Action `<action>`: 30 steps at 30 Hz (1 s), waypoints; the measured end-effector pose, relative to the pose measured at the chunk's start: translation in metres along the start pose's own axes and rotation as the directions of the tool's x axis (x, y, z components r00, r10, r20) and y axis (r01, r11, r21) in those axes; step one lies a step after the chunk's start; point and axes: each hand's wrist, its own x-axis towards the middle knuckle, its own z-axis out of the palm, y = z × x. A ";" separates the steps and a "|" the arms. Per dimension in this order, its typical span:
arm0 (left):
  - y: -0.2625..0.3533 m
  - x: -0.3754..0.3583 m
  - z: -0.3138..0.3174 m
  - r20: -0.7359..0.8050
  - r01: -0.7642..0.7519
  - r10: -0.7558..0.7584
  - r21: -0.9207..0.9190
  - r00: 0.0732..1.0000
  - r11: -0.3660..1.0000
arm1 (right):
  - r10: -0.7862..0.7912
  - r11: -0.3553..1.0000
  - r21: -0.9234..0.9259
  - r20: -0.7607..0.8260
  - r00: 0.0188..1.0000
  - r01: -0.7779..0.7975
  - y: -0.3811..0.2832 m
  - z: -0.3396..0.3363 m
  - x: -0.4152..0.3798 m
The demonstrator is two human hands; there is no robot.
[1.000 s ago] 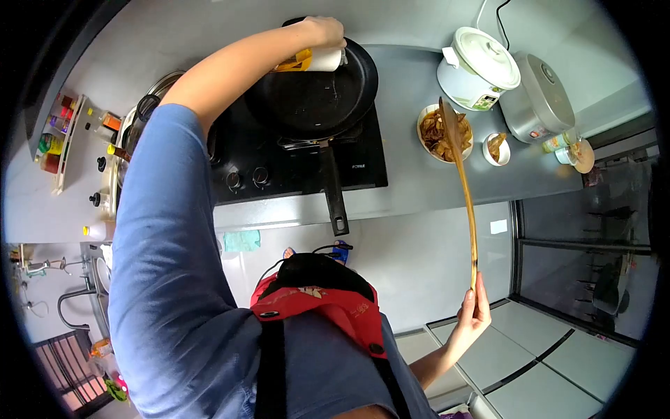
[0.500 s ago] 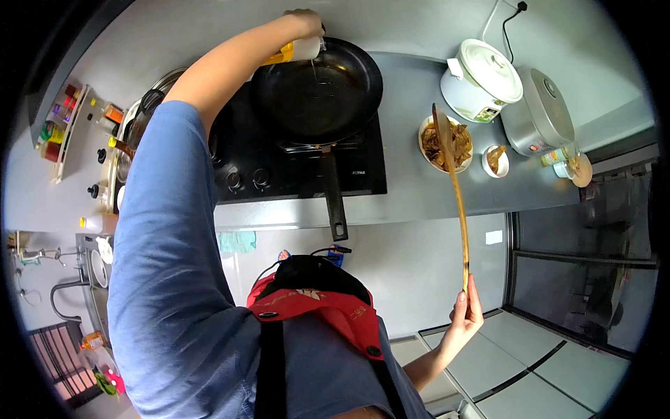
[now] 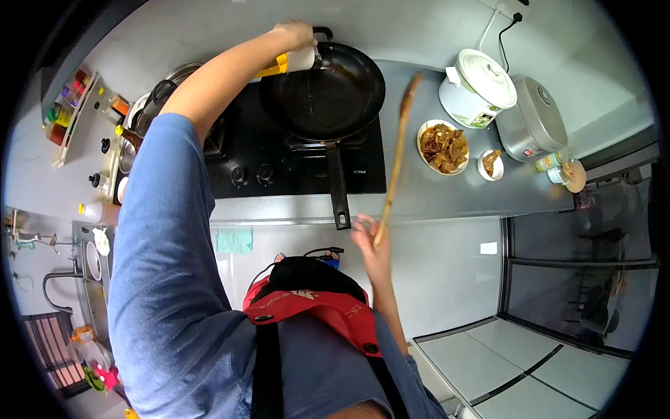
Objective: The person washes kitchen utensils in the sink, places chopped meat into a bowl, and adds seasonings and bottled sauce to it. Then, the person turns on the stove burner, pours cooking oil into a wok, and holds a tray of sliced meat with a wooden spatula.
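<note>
Head view shows the left hand closed around an oil bottle tipped over the frying pan at twelve o'clock, oil in but food unadded, while the right hand grips a wooden spatula.

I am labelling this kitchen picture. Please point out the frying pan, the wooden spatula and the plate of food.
frying pan (image 3: 324, 98), head view, inner base
wooden spatula (image 3: 396, 155), head view, mid-handle
plate of food (image 3: 422, 134), head view, left rim
</note>
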 end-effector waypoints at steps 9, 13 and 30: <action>0.022 -0.014 -0.014 -0.041 0.002 -0.004 -0.029 0.999 1.000 | 0.095 0.913 0.390 0.077 0.992 -0.118 -0.016 0.042 0.022; 0.015 -0.008 -0.003 -0.121 0.017 -0.030 -0.109 0.992 0.994 | 0.096 0.921 0.380 -0.009 0.995 -0.086 -0.026 0.026 0.022; 0.000 -0.034 0.016 -0.112 0.116 -0.135 -0.159 0.985 0.980 | 0.059 0.923 0.385 -0.095 0.994 -0.018 -0.037 0.014 0.030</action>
